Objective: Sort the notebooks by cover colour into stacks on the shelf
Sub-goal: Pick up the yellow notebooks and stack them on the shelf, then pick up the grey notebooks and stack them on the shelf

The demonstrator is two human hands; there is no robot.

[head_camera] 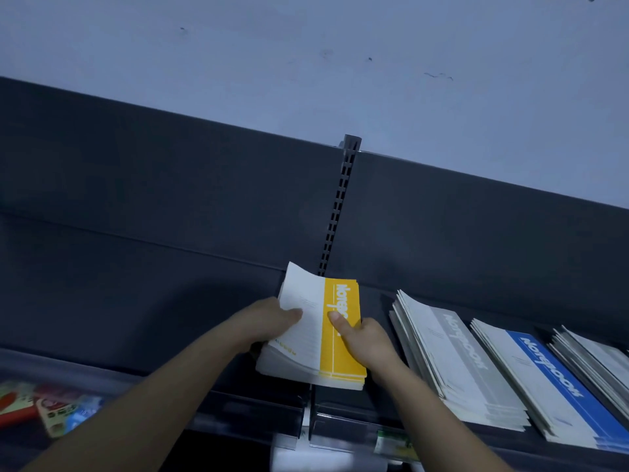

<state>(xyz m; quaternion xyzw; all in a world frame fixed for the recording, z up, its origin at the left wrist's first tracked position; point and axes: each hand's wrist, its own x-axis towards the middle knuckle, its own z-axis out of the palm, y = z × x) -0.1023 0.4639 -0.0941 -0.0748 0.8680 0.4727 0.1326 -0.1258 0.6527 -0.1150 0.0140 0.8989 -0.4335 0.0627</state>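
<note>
The left hand (269, 321) and right hand (366, 338) grip the yellow notebook stack (335, 361) from either side, thumbs on top; it apparently rests on the shelf (163, 311), left of the grey stack (459, 366) and blue stack (551, 379).

— Where does the held stack (340, 352) lie?
— On the shelf (204, 301), just before the slotted upright (335, 212). The left hand (269, 321) is at its left side, the right hand (364, 338) at its right side.
— And to the right of it?
— The second stack (459, 369), then the third stack (551, 386), then the fourth stack (599, 362), side by side on the same shelf.
— And to the left?
— Some packets (51, 413), lower, at the far left.
</note>
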